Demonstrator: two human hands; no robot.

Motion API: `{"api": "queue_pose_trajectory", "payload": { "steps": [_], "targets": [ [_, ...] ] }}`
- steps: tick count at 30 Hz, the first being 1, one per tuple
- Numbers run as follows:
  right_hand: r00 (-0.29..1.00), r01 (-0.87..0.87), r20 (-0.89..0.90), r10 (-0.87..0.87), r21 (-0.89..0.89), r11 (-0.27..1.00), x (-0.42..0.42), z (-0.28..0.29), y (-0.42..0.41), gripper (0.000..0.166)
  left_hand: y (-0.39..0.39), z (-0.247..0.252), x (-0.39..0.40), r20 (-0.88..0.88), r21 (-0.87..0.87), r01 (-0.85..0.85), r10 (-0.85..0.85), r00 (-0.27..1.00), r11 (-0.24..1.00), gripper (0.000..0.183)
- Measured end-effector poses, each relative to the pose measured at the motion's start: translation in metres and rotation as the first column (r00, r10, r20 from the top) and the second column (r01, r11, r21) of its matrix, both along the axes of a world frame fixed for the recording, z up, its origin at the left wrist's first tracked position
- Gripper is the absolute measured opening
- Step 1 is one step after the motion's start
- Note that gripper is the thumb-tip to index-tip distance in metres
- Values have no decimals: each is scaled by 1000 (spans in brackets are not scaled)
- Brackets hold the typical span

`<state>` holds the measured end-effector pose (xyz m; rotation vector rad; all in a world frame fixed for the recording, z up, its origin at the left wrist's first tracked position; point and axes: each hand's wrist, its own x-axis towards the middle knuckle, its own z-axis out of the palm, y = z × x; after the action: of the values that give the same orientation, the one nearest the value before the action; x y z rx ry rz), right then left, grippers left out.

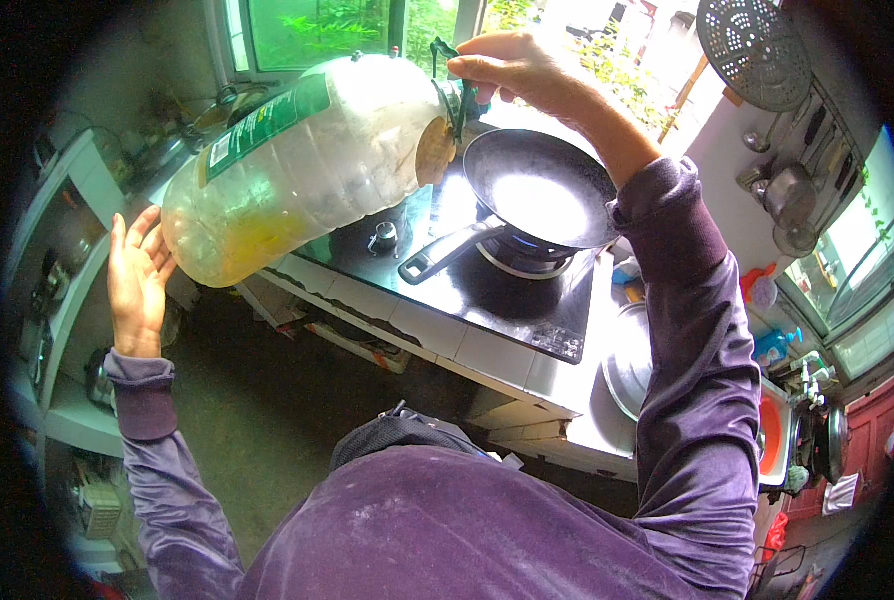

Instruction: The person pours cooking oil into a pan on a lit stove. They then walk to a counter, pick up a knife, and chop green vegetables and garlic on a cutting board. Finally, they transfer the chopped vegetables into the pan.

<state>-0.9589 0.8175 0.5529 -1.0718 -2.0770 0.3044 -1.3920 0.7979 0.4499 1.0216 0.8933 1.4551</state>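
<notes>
A large clear plastic jug point(304, 165) with a green label is tilted over the cooktop, its neck towards the wok. A little yellow liquid point(259, 236) lies in its lower end. My right hand point(518, 64) grips the dark green handle point(458, 101) at the neck. Against the base rests my left hand point(139, 274), palm up and fingers spread, bearing the jug from that end. A flat brown piece point(436, 152) hangs beside the neck. Below my right forearm a dark wok point(559, 161) sits on a burner with a blue flame; its handle point(451, 251) points towards me.
The black glass cooktop point(492, 319) has a control knob point(384, 237) near the jug. A metal lid point(631, 360) lies right of it. Shelves point(79, 405) stand at the left. Utensils and a perforated skimmer point(754, 52) hang on the right wall, above a sink point(775, 442).
</notes>
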Motion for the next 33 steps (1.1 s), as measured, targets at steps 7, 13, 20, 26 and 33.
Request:
{"api": "queue_pose_trajectory", "payload": {
  "steps": [7,13,20,26,33],
  "targets": [
    [1000,-14,4,14,-5,1000,3,0,1,29,1,1,2,-9,-6,2,-2,1000,1000,55],
    [1000,-19,20,19,9,1000,4,2,-2,30,2,1,2,-11,11,15,-14,1000,1000,55],
    [1000,24,19,-24,9,1000,7,1,-2,28,3,4,4,-17,13,33,-33,999,999,55],
    [999,41,18,-40,-13,999,9,3,-8,30,6,4,3,-14,4,38,-38,999,999,56],
    [997,62,45,-60,-41,997,11,4,-13,38,4,9,11,-16,1,16,-16,1000,1000,56]
  ]
}}
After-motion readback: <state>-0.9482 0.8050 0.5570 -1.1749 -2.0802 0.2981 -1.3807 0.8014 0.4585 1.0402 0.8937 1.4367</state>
